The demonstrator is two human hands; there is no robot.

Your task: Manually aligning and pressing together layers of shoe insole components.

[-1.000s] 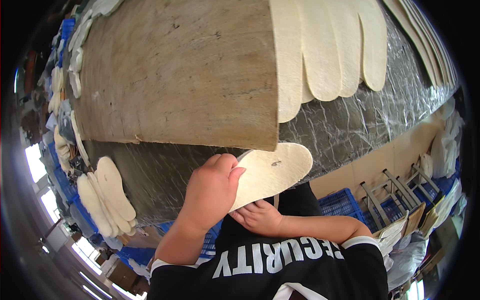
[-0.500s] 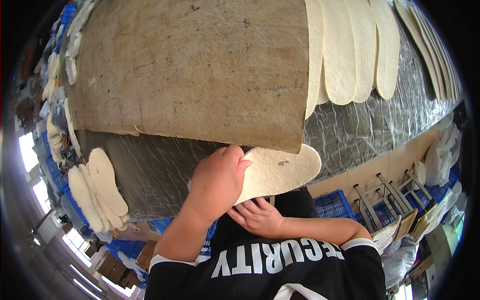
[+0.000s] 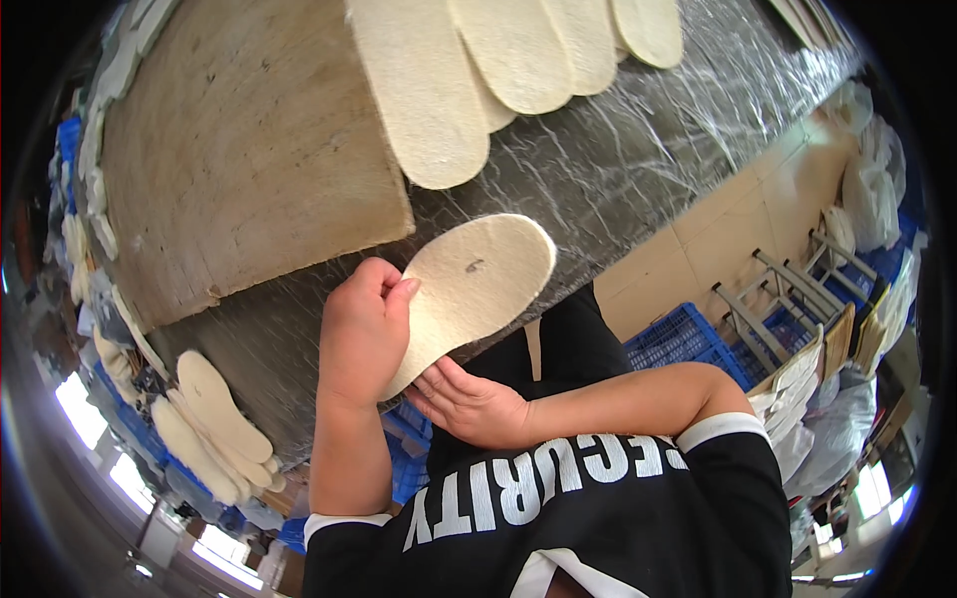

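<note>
A cream felt insole (image 3: 481, 277) with a small dark mark lies tilted over the near table edge. My left hand (image 3: 365, 334) is closed on its narrower left part, thumb on top and the other fingers mostly hidden. Along the insole's near edge, my right hand (image 3: 473, 403) has its fingers stretched out, their tips touching or just under the edge; I cannot tell which. Beyond the insole, a worn brown board (image 3: 249, 149) rests on the dark, plastic-covered table (image 3: 588, 159).
Several cream insoles (image 3: 424, 95) lie overlapping at the far side beside the board. More insoles (image 3: 221, 411) lean together at the table's left end. To the right on the tiled floor stand a blue crate (image 3: 683, 344), metal-legged stools (image 3: 773, 299) and clear plastic bags (image 3: 842, 424).
The view has shifted and turned to the right. Both hands have moved with the insole away from the board's corner, so more of the insole's far edge shows.
</note>
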